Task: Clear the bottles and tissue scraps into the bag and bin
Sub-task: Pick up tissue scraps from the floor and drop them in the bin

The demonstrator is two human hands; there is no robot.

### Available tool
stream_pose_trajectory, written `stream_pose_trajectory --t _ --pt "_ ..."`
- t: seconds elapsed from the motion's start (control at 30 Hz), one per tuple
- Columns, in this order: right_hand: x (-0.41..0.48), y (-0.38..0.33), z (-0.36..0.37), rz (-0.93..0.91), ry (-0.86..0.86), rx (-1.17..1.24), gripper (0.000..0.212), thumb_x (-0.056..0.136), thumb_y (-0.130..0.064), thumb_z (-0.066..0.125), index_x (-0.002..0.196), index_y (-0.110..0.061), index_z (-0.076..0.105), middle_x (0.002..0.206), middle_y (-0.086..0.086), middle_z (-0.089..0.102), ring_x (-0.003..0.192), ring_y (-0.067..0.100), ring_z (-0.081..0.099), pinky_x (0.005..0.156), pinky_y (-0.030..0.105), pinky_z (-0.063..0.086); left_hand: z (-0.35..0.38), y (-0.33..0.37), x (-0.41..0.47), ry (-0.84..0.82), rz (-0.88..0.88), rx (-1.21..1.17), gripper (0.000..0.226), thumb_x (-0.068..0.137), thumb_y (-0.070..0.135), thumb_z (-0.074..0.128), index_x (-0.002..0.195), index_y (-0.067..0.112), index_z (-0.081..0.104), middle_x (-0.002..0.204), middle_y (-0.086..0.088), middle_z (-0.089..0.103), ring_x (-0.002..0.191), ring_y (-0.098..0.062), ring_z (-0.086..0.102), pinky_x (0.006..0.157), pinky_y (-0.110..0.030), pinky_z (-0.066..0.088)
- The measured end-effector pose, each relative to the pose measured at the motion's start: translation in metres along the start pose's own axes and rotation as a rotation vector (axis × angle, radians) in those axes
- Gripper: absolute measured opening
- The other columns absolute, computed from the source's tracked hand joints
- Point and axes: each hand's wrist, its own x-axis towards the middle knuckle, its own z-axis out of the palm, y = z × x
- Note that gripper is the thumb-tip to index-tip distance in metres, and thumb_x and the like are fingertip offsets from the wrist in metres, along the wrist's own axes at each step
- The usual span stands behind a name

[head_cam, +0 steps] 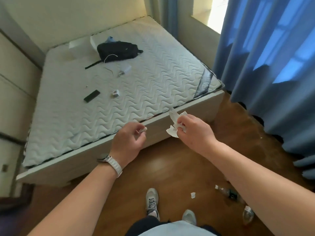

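**At the bed's near edge: both hands hold tissue**

Just off the near edge of the bed (136,82), above the wooden floor (170,167), the right hand (192,132) has its grip closed on a crumpled tissue (173,131). The fingers are curled round it, and white paper sticks out above and below them. The left hand (127,142), also at the bed's edge, pinches a small tissue scrap (143,129) between thumb and fingertip, grip nearly closed and the other fingers curled in. The hands are near each other, not touching. A white watch (110,161) is on the left wrist.

On the floor well back from the bed lies a loose scrap (193,195). Just beside it is a clear bottle (226,193) on its side, partly hidden by the right forearm. A second bottle (248,215) lies further from the bed still. Two grey shoes (152,201) stand between the bed and the lower frame edge.

On the bed a black bag (117,51) sits toward the far end. A flat black object (91,98) and a small white box (115,93) lie mid-mattress — what they are, cannot tell. A blue curtain (272,65) hangs past the bed's right end.
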Motion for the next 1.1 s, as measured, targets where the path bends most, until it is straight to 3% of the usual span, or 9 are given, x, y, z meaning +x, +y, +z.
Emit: stream_pose_trajectory --t 0.1,0.4,0.53,0.7,0.87,1.1 --pt "0.007 -0.033 0.016 -0.094 -0.066 0.027 0.02 0.091 -0.025 0.053 0.11 -0.021 0.057 0.107 -0.007 0.06 0.092 0.019 0.055 0.077 0.037 0.049 -0.031 -0.019 -0.025 0.064 -0.106 0.038 0.011 0.083 0.012 0.071 0.091 0.018 0.067 0.082 0.008 0.062 0.073 -0.002 0.057 0.066 -0.009 0.041" --pt "0.016 -0.14 0.067 -0.32 -0.208 0.017 0.025 0.093 -0.028 0.05 0.117 -0.022 0.055 0.115 -0.006 0.058 0.099 0.02 0.054 0.076 0.035 0.046 -0.107 -0.074 -0.102 0.204 -0.294 0.106 0.01 0.086 0.012 0.068 0.093 0.019 0.065 0.084 0.008 0.059 0.076 -0.004 0.056 0.067 -0.022 0.046" --pt "0.015 -0.202 0.101 -0.402 -0.262 -0.002 0.026 0.094 -0.029 0.05 0.119 -0.023 0.055 0.115 -0.006 0.058 0.097 0.02 0.054 0.075 0.034 0.046 -0.153 -0.108 -0.143 0.269 -0.373 0.135 0.008 0.088 0.014 0.066 0.095 0.018 0.066 0.087 0.01 0.059 0.079 0.001 0.054 0.066 -0.009 0.039" --pt "-0.003 -0.301 0.157 -0.486 -0.318 -0.004 0.026 0.092 -0.03 0.052 0.117 -0.024 0.056 0.111 -0.006 0.06 0.095 0.021 0.056 0.077 0.039 0.05 -0.217 -0.173 -0.212 0.345 -0.476 0.163 0.007 0.088 0.019 0.065 0.094 0.023 0.065 0.087 0.011 0.059 0.077 -0.003 0.056 0.064 -0.02 0.044" --pt "-0.028 -0.397 0.213 -0.569 -0.329 -0.029 0.027 0.093 -0.031 0.052 0.119 -0.024 0.057 0.112 -0.005 0.06 0.092 0.02 0.056 0.076 0.038 0.05 -0.28 -0.24 -0.277 0.403 -0.533 0.186 0.009 0.09 0.02 0.064 0.099 0.02 0.066 0.091 0.008 0.06 0.077 -0.001 0.054 0.064 -0.011 0.039" --pt "-0.061 -0.51 0.272 -0.718 -0.411 -0.059 0.025 0.094 -0.032 0.052 0.118 -0.026 0.057 0.111 -0.006 0.059 0.091 0.018 0.056 0.074 0.036 0.05 -0.351 -0.295 -0.358 0.527 -0.631 0.205 0.015 0.093 0.024 0.061 0.106 0.018 0.065 0.097 0.005 0.061 0.083 -0.009 0.058 0.067 -0.024 0.051"
